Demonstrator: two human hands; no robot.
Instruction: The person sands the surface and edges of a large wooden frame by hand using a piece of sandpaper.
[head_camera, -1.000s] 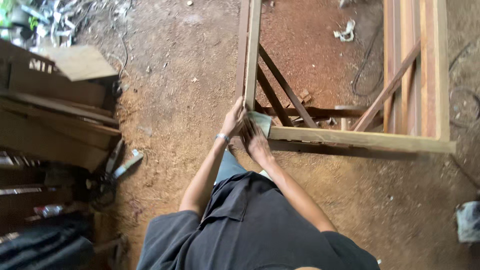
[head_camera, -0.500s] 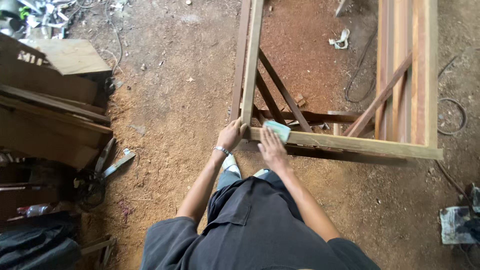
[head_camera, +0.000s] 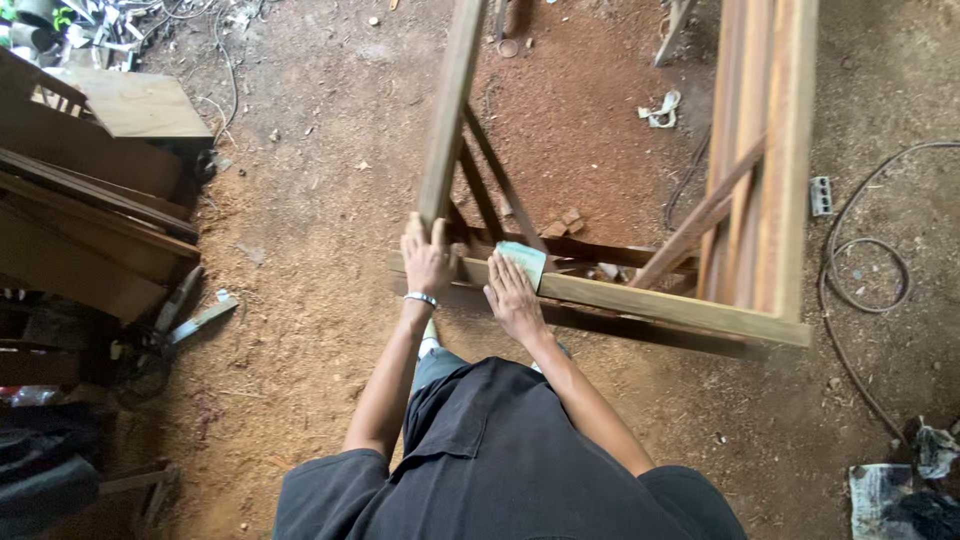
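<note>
Here, sanding under way | left hand clamped on wooden frame's corner | right hand flat, pressing sandpaper onto its near rail | next likely needs steady strokes along it.

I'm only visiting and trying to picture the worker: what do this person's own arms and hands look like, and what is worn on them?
Both arms are bare from short dark grey sleeves down, with no gloves on either hand. The left hand has a thin silvery band around its wrist. The right hand wears nothing visible: no ring, watch or band can be made out from this head view.
</note>
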